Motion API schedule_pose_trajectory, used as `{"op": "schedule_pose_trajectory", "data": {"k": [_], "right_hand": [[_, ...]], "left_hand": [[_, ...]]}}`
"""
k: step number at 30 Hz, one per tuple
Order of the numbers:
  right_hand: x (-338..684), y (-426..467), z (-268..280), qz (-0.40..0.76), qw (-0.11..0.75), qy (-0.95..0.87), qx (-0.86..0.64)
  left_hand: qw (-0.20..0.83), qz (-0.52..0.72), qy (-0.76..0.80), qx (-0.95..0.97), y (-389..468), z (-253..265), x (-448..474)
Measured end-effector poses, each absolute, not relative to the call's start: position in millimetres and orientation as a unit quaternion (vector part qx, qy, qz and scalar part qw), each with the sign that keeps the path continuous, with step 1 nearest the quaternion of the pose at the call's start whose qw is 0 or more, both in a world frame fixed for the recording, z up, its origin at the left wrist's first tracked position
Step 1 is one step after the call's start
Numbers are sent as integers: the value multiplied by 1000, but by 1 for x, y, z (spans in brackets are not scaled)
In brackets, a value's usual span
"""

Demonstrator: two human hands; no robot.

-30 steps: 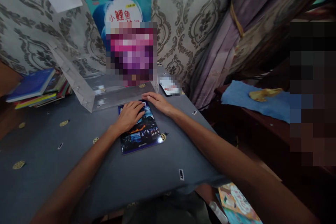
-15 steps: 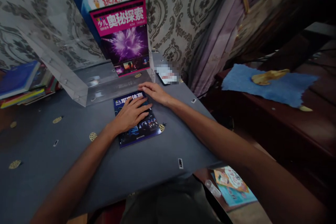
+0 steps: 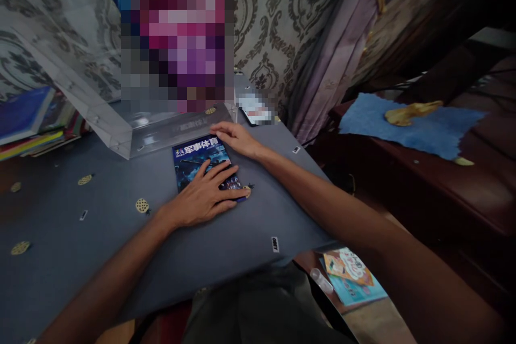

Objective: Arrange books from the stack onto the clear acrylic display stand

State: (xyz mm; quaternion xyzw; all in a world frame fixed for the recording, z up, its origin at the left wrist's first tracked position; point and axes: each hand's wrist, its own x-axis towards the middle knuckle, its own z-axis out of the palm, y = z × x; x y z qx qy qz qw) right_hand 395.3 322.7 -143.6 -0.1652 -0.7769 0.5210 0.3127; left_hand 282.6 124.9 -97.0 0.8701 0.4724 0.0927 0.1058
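A dark blue book (image 3: pixel 189 166) with white Chinese characters on its cover lies flat on the grey-blue tablecloth (image 3: pixel 121 247). Across the lower part of that cover rests my left hand (image 3: pixel 205 193), palm down with its fingers spread, hiding the bottom of the book. My right hand (image 3: pixel 237 138) lies by the book's upper right corner, fingers stretched out and holding nothing. Behind the book stands a clear acrylic stand (image 3: pixel 121 134). A pink and purple book (image 3: pixel 193 59), blurred by pixel blocks, leans upright in it.
Several stacked books (image 3: pixel 30 118) sit at the left. A phone (image 3: pixel 255 110) lies near the table's back right edge. On the dark red surface to the right is a blue cloth (image 3: pixel 363 123) with a yellowish object (image 3: pixel 411 113) on it. More books (image 3: pixel 355 279) lie below the table edge.
My left hand has slid down the cover toward me, with its fingers wider apart, uncovering the title. My right hand stays near the upper corner. The view has shifted slightly.
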Motion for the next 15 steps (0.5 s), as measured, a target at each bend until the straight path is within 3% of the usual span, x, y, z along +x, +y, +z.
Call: {"op": "schedule_pose_trajectory", "data": {"k": [4, 11, 15], "right_hand": [[396, 314, -139, 457, 309, -814, -185], [400, 285, -129, 206, 254, -925, -196], [403, 278, -132, 158, 230, -939, -202]], "left_hand": [[95, 84, 460, 879, 124, -95, 283], [34, 102, 459, 882, 119, -99, 288], [-14, 138, 463, 876, 115, -106, 289]]}}
